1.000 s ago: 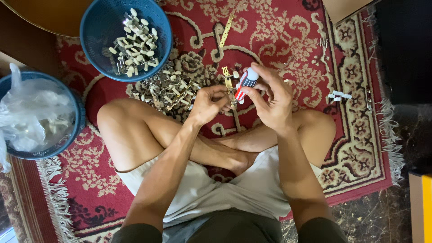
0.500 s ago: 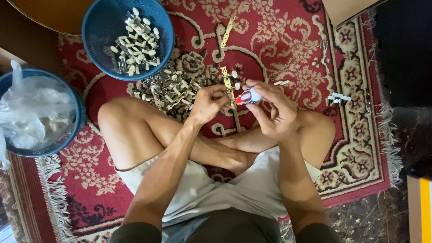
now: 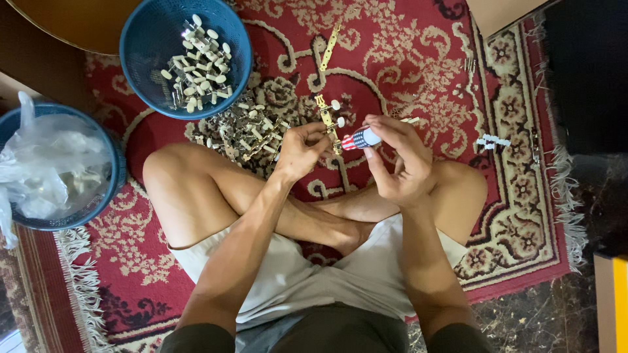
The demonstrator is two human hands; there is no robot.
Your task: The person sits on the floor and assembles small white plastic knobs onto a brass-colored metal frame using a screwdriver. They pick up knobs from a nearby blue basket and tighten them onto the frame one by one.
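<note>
A brass tuner strip is pinched upright in the left hand, while a striped-handled screwdriver is gripped by the right hand, lying crosswise, tip toward the strip.

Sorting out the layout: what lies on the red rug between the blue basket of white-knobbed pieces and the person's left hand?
In the head view, a loose pile of white-knobbed metal pieces lies on the red patterned rug between the round blue basket and the left hand.
</note>
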